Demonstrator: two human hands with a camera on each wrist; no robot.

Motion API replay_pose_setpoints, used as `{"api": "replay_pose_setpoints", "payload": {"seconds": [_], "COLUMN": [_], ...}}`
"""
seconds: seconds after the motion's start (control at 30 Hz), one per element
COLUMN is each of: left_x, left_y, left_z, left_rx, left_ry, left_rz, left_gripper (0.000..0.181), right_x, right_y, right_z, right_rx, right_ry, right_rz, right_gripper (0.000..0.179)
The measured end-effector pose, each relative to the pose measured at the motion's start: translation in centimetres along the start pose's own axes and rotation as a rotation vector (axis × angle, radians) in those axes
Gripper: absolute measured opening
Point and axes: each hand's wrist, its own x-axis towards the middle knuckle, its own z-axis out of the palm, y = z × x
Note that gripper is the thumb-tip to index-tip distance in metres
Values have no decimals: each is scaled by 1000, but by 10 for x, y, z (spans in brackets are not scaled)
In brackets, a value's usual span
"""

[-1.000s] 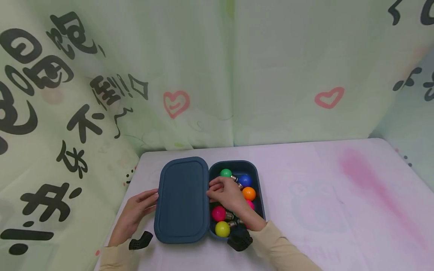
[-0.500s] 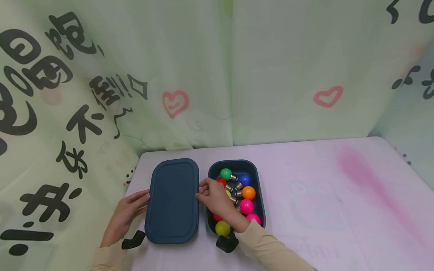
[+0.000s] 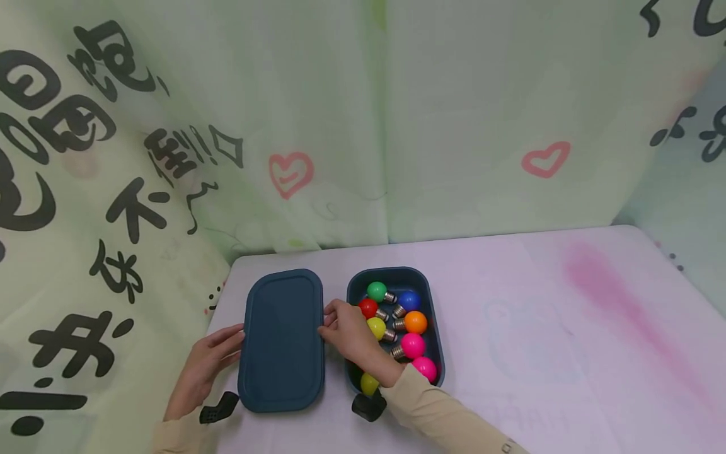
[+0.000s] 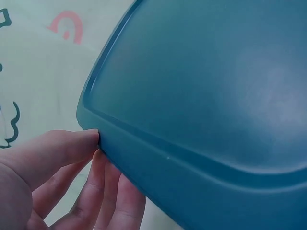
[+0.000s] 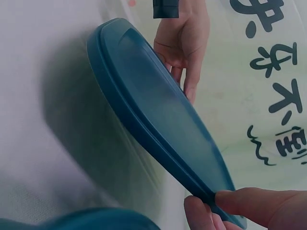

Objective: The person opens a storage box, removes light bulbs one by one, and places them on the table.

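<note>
A dark blue rectangular lid [image 3: 282,343] with rounded corners is held level over the left part of the table, between both hands. My left hand [image 3: 204,366] grips its left edge; in the left wrist view the thumb lies on the rim of the lid [image 4: 201,96] with fingers beneath. The lid's right edge is pinched between thumb and fingers of my right hand [image 3: 354,334]. In the right wrist view the lid [image 5: 158,105] hangs above its shadow. Right of it stands a matching blue box [image 3: 399,275], partly hidden by my right hand and forearm.
Inside the box lie several coloured bulbs with screw bases, among them a green bulb [image 3: 376,291], a blue bulb [image 3: 409,301] and an orange bulb [image 3: 416,322]. The white table [image 3: 510,353] extends right, with a printed curtain [image 3: 454,126] behind it.
Both hands have carried the lid left, away from the box, opening a gap between them. More bulbs on the box's left side now show.
</note>
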Motion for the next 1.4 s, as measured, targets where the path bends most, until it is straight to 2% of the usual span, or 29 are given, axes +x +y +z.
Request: {"api": "replay_pose_setpoints", "payload": {"seconds": [0.4, 0.67, 0.93, 1.03, 1.23, 1.4], "left_x": [5, 9, 10, 12, 17, 17], "left_y": [-5, -12, -17, -19, -24, -23], "left_z": [-3, -3, -5, -6, -12, -12], "left_rx": [24, 58, 60, 54, 29, 54], "left_ry": [-6, 27, 53, 46, 32, 60], "left_rz": [-3, -18, -26, -24, -27, -18], "left_gripper": [69, 66, 61, 61, 64, 62], "right_x": [5, 9, 17, 18, 25, 30], "right_y": [-2, -3, -2, -2, -4, -2], "right_z": [9, 18, 27, 26, 23, 31], "right_rx": [-63, -130, -153, -134, -33, -45], "right_ry": [7, -17, -65, -83, -86, -74], "right_rz": [50, 50, 111, 116, 157, 176], "right_gripper": [28, 25, 30, 30, 27, 26]}}
